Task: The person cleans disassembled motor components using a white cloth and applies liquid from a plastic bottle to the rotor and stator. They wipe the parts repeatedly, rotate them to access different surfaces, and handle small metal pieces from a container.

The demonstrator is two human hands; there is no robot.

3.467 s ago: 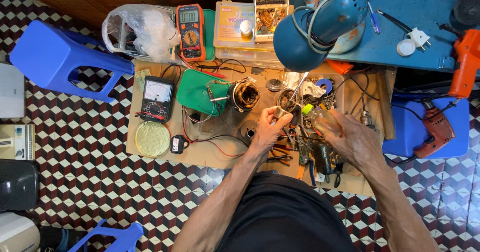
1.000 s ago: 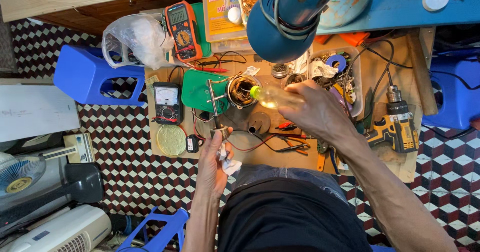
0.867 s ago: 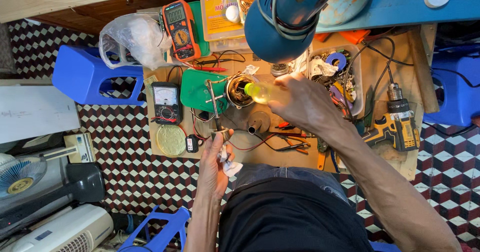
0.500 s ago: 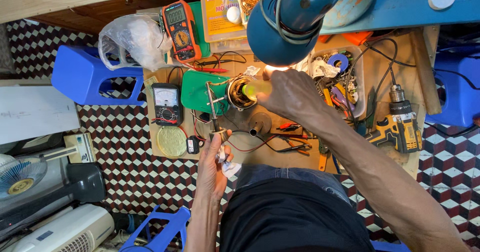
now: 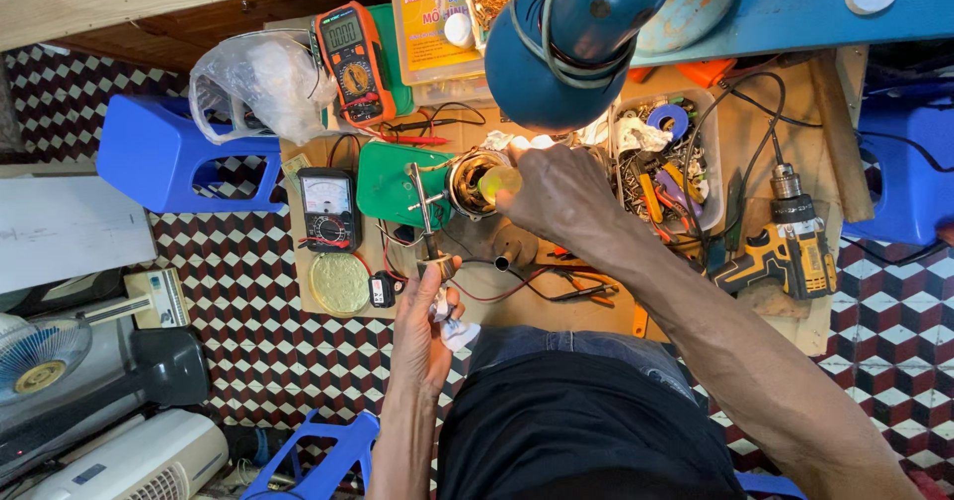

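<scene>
Yellow-green tool handle (image 5: 500,182) pinched in your right hand (image 5: 556,197), which has moved up to the copper-wound motor core (image 5: 469,177) at twelve o'clock on the table (image 5: 556,291). Your left hand (image 5: 425,321) has dropped to six o'clock, closed around white scraps (image 5: 457,333); work's shifted onto the windings.

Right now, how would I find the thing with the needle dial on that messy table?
Start at the big blue lamp over the wooden work board. Go left past the green pad to the board's left edge. There lies the black analog meter, the only one with a white needle dial; the orange meter above has a digital screen.
</scene>
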